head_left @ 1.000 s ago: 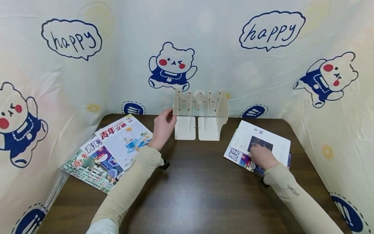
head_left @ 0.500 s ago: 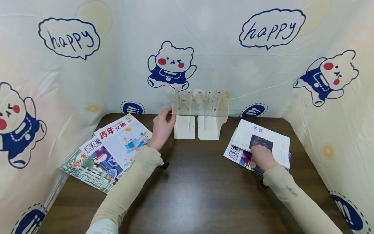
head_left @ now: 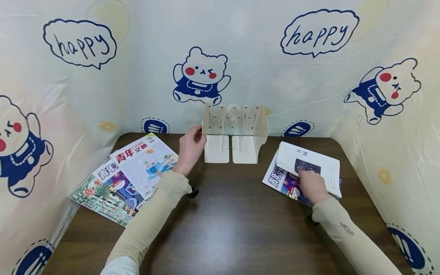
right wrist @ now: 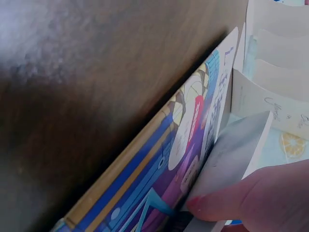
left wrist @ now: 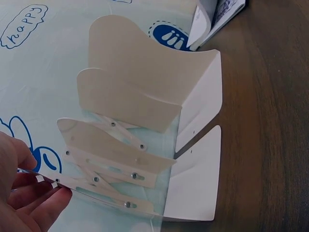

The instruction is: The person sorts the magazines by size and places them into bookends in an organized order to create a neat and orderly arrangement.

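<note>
The book (head_left: 309, 162) tilts higher at its near edge than a second ago, over the magazine (head_left: 289, 186) on the table's (head_left: 220, 229) right. Head view: your right hand (head_left: 313, 187) pinches it; your left hand (head_left: 190, 149) holds the rack (head_left: 245, 148) at the back. Left wrist view: thumb and fingers clamp its side. Right wrist view: your thumb touches the book's shaded underside.

brown wood-grain table (head_left: 227, 221) | pale backdrop (head_left: 261, 72) | printed bear (head_left: 202, 78), centre | "happy" bubble (head_left: 319, 33), right of bear
</note>
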Action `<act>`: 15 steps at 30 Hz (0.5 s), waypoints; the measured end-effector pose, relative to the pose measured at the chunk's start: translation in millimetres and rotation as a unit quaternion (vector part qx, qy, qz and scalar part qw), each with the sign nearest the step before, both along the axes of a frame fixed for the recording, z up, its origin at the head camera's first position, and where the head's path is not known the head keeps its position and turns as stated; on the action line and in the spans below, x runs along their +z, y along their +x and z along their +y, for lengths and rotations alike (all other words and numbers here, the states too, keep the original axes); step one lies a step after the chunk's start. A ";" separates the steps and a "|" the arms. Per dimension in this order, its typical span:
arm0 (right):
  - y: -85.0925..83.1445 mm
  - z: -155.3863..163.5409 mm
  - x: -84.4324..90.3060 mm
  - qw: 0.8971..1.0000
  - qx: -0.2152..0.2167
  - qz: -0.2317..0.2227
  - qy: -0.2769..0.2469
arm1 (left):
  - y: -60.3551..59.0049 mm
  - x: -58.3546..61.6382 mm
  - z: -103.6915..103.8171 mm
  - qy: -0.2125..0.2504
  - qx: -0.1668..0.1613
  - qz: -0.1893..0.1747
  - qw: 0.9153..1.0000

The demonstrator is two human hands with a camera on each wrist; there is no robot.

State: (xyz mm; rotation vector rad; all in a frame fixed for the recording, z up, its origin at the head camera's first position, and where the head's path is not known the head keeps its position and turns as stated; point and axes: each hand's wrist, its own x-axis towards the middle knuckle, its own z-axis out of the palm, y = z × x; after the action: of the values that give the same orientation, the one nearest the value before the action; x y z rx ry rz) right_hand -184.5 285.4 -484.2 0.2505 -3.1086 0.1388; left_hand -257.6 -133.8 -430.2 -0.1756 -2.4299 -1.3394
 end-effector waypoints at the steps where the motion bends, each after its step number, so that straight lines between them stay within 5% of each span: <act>1: 0.1 0.4 0.1 1.000 0.002 0.006 0.000 | -0.1 0.1 -0.3 0.002 0.000 0.000 1.000; 15: 7.4 11.2 -0.6 0.998 -0.007 0.057 -0.007 | -0.7 -0.2 -1.1 0.011 -0.001 -0.010 1.000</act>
State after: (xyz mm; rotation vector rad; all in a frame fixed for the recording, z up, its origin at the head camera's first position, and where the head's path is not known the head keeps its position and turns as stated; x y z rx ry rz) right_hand -177.1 296.6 -484.8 0.2264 -2.9952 0.1408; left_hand -258.3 -134.9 -430.4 -0.1604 -2.4302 -1.3747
